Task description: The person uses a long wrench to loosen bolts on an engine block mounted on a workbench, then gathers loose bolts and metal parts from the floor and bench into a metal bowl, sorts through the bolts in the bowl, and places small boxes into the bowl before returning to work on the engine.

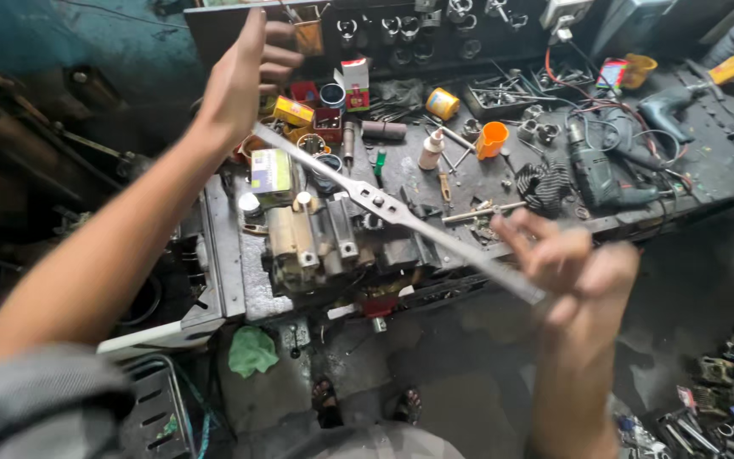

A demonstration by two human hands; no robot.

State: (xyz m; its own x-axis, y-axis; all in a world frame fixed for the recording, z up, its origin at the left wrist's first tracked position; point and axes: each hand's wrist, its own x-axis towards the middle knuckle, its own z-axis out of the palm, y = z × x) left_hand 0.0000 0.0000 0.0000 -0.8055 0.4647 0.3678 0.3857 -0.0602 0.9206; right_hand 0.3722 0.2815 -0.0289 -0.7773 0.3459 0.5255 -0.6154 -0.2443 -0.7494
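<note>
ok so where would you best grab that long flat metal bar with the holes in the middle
Probably at its two narrow ends, coming in from the sides, much as the left hand and right hand meet it now. The flat metal bar runs diagonally above the cluttered workbench; its wider, holed middle sits between them, so end grips likely keep it level.

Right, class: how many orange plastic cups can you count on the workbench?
2: one orange cup mid-bench, right of the white bottle; another at the back right. The clutter may hide more.
</note>
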